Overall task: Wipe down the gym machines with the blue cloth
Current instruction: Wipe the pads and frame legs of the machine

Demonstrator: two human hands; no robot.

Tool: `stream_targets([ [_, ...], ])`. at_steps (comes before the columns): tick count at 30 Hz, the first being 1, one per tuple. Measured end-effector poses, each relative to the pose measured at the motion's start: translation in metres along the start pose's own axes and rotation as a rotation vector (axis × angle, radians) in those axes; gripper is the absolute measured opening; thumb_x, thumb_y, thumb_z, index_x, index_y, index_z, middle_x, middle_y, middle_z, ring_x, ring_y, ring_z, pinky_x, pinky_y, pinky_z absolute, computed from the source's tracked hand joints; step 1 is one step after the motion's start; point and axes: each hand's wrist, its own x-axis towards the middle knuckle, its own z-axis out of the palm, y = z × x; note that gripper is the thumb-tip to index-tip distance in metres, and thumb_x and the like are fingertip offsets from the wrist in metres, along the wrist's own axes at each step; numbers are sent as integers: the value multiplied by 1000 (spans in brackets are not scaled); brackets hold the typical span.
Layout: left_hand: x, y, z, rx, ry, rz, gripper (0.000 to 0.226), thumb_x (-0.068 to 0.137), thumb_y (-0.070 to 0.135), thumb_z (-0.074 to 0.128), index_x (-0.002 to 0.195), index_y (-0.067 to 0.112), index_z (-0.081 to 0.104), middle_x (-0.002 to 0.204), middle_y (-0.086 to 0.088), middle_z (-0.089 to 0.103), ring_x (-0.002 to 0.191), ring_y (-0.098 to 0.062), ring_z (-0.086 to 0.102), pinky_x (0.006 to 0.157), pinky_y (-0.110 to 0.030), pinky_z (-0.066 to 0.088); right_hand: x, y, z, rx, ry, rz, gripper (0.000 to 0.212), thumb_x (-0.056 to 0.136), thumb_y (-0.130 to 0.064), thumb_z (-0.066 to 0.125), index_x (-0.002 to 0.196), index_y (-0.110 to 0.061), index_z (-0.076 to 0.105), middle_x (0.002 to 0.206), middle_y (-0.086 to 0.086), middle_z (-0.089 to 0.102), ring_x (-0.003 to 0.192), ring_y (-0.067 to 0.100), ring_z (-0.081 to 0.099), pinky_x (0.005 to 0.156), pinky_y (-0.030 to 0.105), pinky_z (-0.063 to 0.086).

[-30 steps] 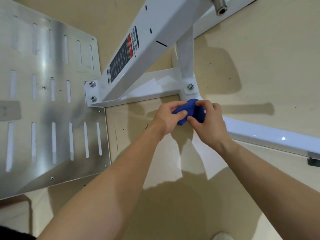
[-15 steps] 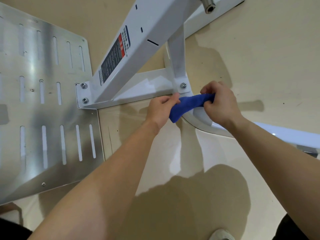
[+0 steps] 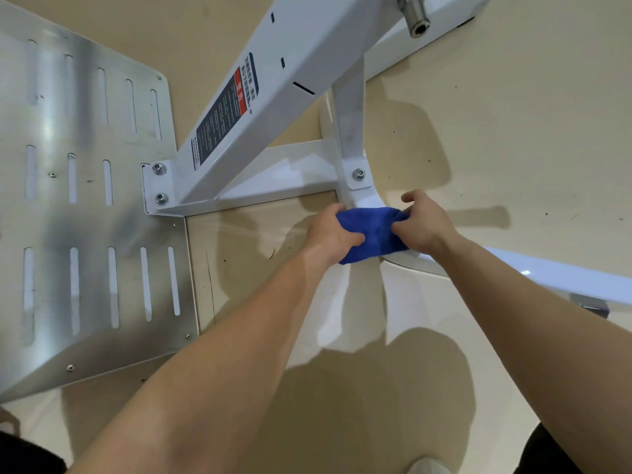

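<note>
The blue cloth (image 3: 372,230) is bunched between both hands, draped over the curved white base tube of the gym machine (image 3: 294,63), just below a bolted joint (image 3: 358,174). My left hand (image 3: 330,234) grips the cloth's left end with curled fingers. My right hand (image 3: 425,224) grips its right end, thumb underneath. The white tube (image 3: 547,271) runs on to the right past my right wrist. A sloping white beam with a black and red label (image 3: 224,111) rises above the hands.
A slotted metal foot plate (image 3: 89,213) fills the left side, bolted to the white frame. A steel peg (image 3: 415,15) sticks out at the top. Beige floor (image 3: 513,131) lies all round, and a shoe tip (image 3: 427,466) shows at the bottom edge.
The cloth was stretched thin between the hands half a second ago; now the hands have come closer together and the cloth is bunched wider over the tube.
</note>
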Motion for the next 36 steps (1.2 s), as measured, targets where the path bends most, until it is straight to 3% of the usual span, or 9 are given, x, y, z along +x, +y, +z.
stream_targets([
  [3,-8,-1,-2,73,-23,45,30,82,15,68,112,19,65,100,-1,68,82,-16,58,59,-23,48,-7,1,-5,-78,-31,-57,43,84,-10,56,126,-16,58,114,9,66,105,32,62,88,36,50],
  [7,-23,-3,-2,116,-36,104,9,86,30,68,91,24,71,86,1,71,72,-14,61,58,-24,48,-25,5,-23,-155,-18,-223,12,80,-13,62,85,-24,60,101,8,58,84,29,57,68,28,39],
  [12,-42,0,-11,289,-326,162,27,87,31,68,62,22,62,54,9,49,50,-8,44,53,-20,35,-56,11,-61,-172,-173,-243,14,76,-16,73,73,-11,60,81,3,57,68,5,50,61,24,37],
  [15,-48,5,-13,283,-407,145,32,84,30,72,58,19,58,51,10,45,49,-6,41,53,-20,31,-64,11,-76,-197,-274,-186,17,77,-18,69,68,-9,57,64,4,54,63,18,48,60,30,38],
  [20,-43,3,-9,-96,-246,55,21,88,28,70,97,10,66,88,-1,71,72,-12,64,64,-24,54,-38,6,-71,-185,-135,-196,18,84,-32,71,89,-17,63,79,0,65,73,18,60,63,30,43],
  [26,-1,-8,14,-138,155,25,16,95,29,60,106,17,58,85,11,62,73,-13,60,42,-8,34,23,-10,-17,-132,93,-241,36,94,-30,60,126,-16,53,116,7,62,107,31,57,87,38,46],
  [30,17,-14,29,-189,464,-37,38,95,35,58,127,20,48,118,3,61,100,-23,61,79,-29,49,16,-10,10,-227,511,-195,46,90,-20,58,134,-15,50,133,12,50,122,35,47,95,44,40],
  [33,10,-26,44,-87,536,4,45,96,34,54,137,18,44,137,0,51,120,-24,53,97,-37,44,-1,7,30,-161,322,-308,40,96,-24,48,134,-12,52,127,15,58,114,39,54,89,43,45],
  [36,12,-30,60,-112,347,25,49,101,32,40,147,19,37,145,-2,48,130,-24,47,107,-39,39,-8,25,37,-197,121,-376,46,103,-32,38,144,-11,41,129,16,58,110,37,56,86,42,46],
])
